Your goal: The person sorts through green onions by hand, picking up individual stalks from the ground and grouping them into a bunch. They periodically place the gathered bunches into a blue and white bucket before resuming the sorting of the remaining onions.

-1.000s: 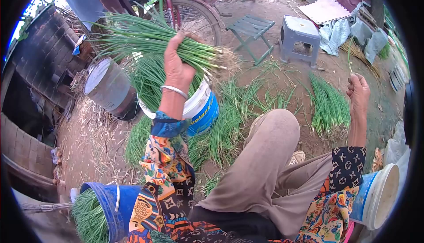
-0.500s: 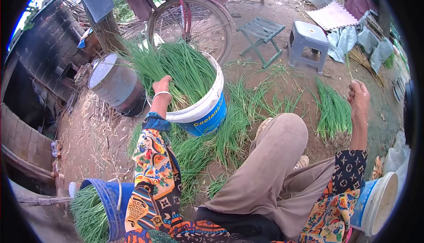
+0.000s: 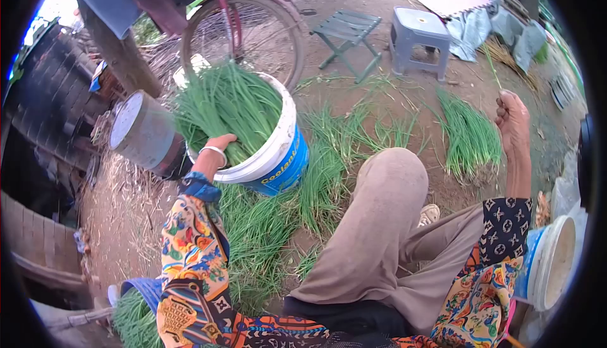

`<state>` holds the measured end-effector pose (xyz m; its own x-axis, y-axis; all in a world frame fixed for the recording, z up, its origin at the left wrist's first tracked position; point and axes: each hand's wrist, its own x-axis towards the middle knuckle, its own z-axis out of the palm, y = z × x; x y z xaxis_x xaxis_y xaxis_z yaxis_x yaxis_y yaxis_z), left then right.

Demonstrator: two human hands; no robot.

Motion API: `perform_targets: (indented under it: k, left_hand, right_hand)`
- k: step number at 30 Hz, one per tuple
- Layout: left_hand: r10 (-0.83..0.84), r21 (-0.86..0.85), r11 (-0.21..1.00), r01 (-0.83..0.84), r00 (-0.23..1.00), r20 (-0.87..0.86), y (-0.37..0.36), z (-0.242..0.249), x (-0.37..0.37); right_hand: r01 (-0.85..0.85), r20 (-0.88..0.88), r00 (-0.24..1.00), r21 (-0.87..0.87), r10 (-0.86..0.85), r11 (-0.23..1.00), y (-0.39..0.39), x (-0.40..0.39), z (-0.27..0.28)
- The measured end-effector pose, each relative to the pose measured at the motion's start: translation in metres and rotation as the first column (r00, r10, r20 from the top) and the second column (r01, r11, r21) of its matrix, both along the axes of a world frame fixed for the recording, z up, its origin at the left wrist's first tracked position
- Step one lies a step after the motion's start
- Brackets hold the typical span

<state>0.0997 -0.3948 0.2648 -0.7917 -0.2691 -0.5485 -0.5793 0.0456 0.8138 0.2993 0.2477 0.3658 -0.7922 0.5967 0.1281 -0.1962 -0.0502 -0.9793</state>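
My left hand [image 3: 218,145], with a silver bangle at the wrist, reaches into a white and blue bucket [image 3: 278,158] and rests on the bunch of green chives [image 3: 227,104] that fills it. My right hand [image 3: 513,120] is raised at the right, its fingers closed around a thin green stalk [image 3: 492,67] that sticks upward. Loose chives [image 3: 322,171] lie spread on the dirt around the bucket. A separate bundle of chives [image 3: 468,136] lies on the ground below my right hand. My bent knee in tan trousers [image 3: 386,209] sits between the two hands.
A metal drum [image 3: 142,133] stands left of the bucket. Behind it are a bicycle wheel [image 3: 243,29], a green folding stool [image 3: 348,32] and a grey plastic stool [image 3: 418,39]. A blue bucket of chives [image 3: 136,300] is at lower left, a white bucket [image 3: 553,262] at lower right.
My left hand lowered a held bunch of chives from the air into the white and blue bucket and now rests on it there. My right hand stayed raised.
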Motion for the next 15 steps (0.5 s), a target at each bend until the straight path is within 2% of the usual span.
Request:
perform_targets:
  k: [2, 3, 4, 5, 6, 7, 8, 11, 12, 15]
  left_hand:
    - [0.014, -0.001, 1.000, -0.014, 0.999, -0.035, 0.012, 0.028, 0.021]
    - [-0.015, -0.083, 0.996, 0.010, 0.998, -0.059, 0.010, 0.033, 0.024]
    - [-0.112, -0.199, 0.977, 0.078, 0.980, -0.162, -0.016, 0.017, 0.014]
    - [-0.271, -0.543, 0.838, 0.053, 0.904, -0.330, -0.047, -0.002, -0.004]
    - [-0.446, -0.856, 0.502, -0.123, 0.811, -0.378, -0.028, 0.020, 0.011]
    - [-0.521, -0.872, 0.071, -0.485, 0.727, -0.447, -0.028, 0.013, 0.008]
    - [-0.545, -0.846, 0.071, -0.529, 0.690, -0.477, 0.001, 0.034, 0.024]
    - [-0.534, -0.947, 0.292, -0.134, 0.799, -0.277, 0.035, 0.055, 0.033]
    - [-0.582, -0.980, 0.199, -0.018, 0.802, -0.133, 0.028, 0.047, 0.024]
    - [-0.526, -0.933, 0.136, 0.333, 0.823, 0.216, -0.023, 0.004, -0.003]
  right_hand:
    - [0.051, 0.036, 0.998, 0.064, -0.054, 0.997, -0.001, 0.021, 0.000]
    - [0.069, 0.057, 0.995, 0.116, -0.076, 0.991, 0.003, 0.026, -0.004]
    - [0.086, 0.094, 0.990, 0.151, -0.101, 0.985, 0.010, 0.030, -0.010]
    - [0.098, 0.126, 0.985, 0.174, -0.120, 0.980, 0.017, 0.035, -0.019]
    - [0.116, 0.163, 0.975, 0.192, -0.149, 0.974, 0.023, 0.045, -0.024]
    - [0.123, 0.206, 0.965, 0.201, -0.165, 0.972, 0.028, 0.051, -0.034]
    - [0.115, 0.247, 0.954, 0.214, -0.167, 0.970, 0.033, 0.056, -0.044]
    - [0.070, 0.463, 0.860, 0.308, -0.214, 0.949, 0.057, 0.076, -0.091]
    - [0.043, 0.537, 0.813, 0.329, -0.224, 0.943, 0.064, 0.085, -0.107]
    - [-0.068, 0.724, 0.631, 0.408, -0.278, 0.910, 0.076, 0.112, -0.164]
